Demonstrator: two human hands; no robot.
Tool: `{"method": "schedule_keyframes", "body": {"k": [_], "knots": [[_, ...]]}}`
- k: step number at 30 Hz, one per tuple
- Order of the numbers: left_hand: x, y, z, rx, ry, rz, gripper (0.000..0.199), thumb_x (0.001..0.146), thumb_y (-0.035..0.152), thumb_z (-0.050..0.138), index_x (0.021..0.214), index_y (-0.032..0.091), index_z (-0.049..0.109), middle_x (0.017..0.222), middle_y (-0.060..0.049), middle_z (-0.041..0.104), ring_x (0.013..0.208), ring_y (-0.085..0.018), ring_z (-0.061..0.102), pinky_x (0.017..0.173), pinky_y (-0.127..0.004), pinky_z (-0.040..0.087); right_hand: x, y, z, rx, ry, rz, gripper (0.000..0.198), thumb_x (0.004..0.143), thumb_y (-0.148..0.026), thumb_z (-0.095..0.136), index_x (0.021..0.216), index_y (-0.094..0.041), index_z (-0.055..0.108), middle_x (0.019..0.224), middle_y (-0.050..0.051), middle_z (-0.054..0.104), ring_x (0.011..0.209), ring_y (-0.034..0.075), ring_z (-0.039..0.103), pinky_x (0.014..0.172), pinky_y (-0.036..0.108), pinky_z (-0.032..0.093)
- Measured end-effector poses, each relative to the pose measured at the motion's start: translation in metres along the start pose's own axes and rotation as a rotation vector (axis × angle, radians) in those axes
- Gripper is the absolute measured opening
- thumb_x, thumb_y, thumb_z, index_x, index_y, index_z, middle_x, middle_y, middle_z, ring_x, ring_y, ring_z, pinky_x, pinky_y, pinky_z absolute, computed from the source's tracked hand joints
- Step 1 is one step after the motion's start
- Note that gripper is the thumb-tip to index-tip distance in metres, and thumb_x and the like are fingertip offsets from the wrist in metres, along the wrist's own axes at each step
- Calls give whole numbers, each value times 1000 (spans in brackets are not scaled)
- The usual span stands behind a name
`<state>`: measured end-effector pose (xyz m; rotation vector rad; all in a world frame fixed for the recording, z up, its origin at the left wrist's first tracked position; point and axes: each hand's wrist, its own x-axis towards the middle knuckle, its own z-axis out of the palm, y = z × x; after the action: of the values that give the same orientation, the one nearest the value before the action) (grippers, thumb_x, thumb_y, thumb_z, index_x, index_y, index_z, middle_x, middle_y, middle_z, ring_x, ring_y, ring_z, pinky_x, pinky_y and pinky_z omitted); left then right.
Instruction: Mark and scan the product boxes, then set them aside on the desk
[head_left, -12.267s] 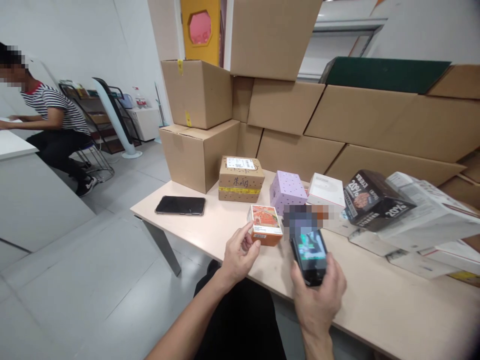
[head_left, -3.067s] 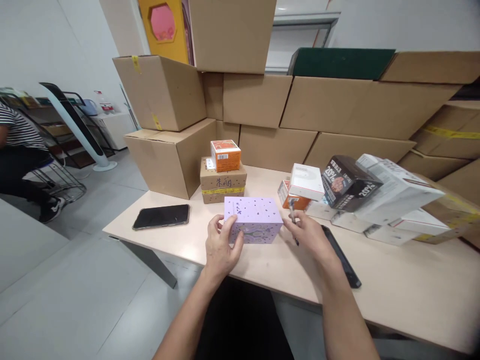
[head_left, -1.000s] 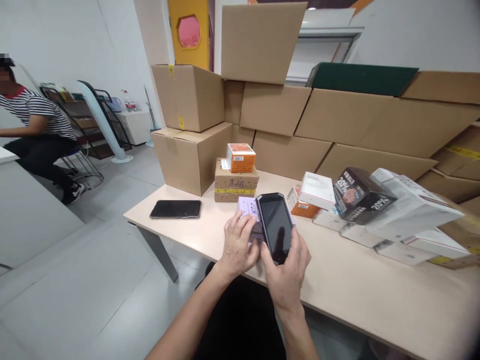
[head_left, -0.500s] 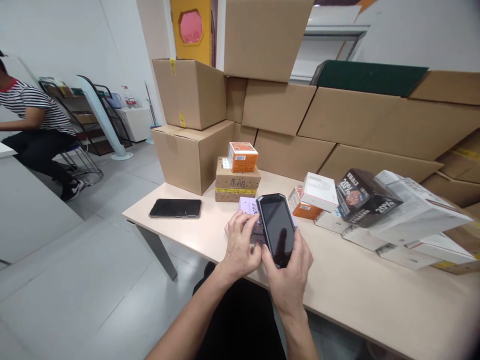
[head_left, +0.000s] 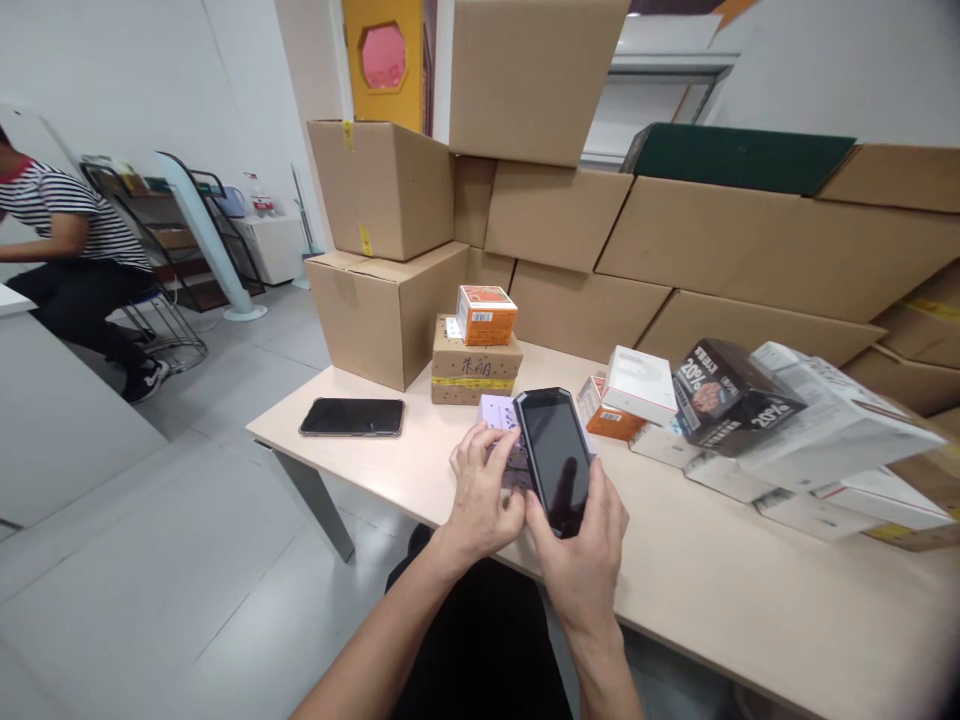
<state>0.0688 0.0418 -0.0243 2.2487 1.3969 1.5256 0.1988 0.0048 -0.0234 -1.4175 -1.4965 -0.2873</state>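
A black rugged smartphone [head_left: 555, 455] with a dark screen is tilted up over the near side of the table. My right hand [head_left: 581, 550] is closed round its lower end, thumb on the left edge and fingers along the right. My left hand [head_left: 484, 490] has its fingertips and thumb bent against the phone's left edge. Behind the phone and the left fingers, a purple patterned box [head_left: 496, 408] is partly hidden; whether the left fingers touch it I cannot tell. Farther left, a second black phone [head_left: 351, 417] lies flat.
A small brown carton [head_left: 476, 370] with yellow tape carries an orange box [head_left: 486, 316]. On the right are white boxes [head_left: 637, 380] and a black box [head_left: 727, 395]. Large cardboard boxes [head_left: 551, 215] wall the table's back. A person in a striped shirt [head_left: 97, 220] sits far left.
Hardly anything differs. My right hand has shifted very slightly right and down on the phone; the phone and my left hand stay about where they were.
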Motion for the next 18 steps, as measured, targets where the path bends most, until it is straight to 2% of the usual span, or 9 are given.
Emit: {"method": "schedule_keyframes", "body": {"k": [7, 18], "knots": [[-2, -3, 2, 12, 14, 18, 78, 69, 12, 56, 143, 22, 38, 133, -12, 46, 137, -35, 34, 114, -56, 28, 0, -2, 2, -9, 12, 5, 84, 84, -44, 68, 153, -14, 31, 138, 23, 51, 125, 35, 50, 101, 56, 45], [-4, -13, 12, 53, 180, 140, 73, 72, 13, 55, 142, 18, 34, 132, -16, 53, 135, -35, 42, 109, -55, 36, 0, -4, 1, 5, -1, 26, 85, 84, -44, 69, 154, -17, 29, 139, 22, 51, 128, 35, 49, 103, 57, 43]]}}
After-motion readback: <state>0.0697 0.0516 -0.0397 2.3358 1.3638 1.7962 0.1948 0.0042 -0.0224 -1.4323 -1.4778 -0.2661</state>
